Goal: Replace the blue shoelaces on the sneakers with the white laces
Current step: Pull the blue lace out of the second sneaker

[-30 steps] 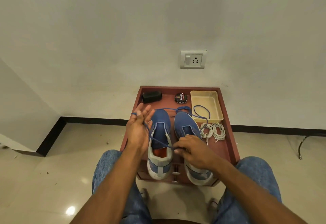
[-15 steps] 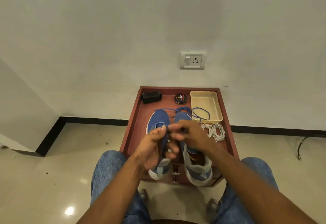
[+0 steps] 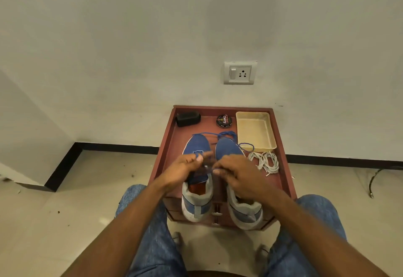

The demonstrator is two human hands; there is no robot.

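Here, two blue knit sneakers with grey heels (image 3: 197, 191) stand side by side, toes to the wall, on the reddish-brown wooden surface (image 3: 168, 146). A thin blue shoelace (image 3: 226, 134) trails loose beyond their toes. Both the left hand (image 3: 183, 169) and right hand (image 3: 236, 174) pinch blurred lace over the left sneaker, each grip clamped. Coiled white laces (image 3: 265, 162) lie just right.

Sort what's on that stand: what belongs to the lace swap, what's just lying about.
Job: left sneaker, right sneaker, blue lace, white laces, left hand, right hand.
Lying about: polish tin, black brush, cream tray.
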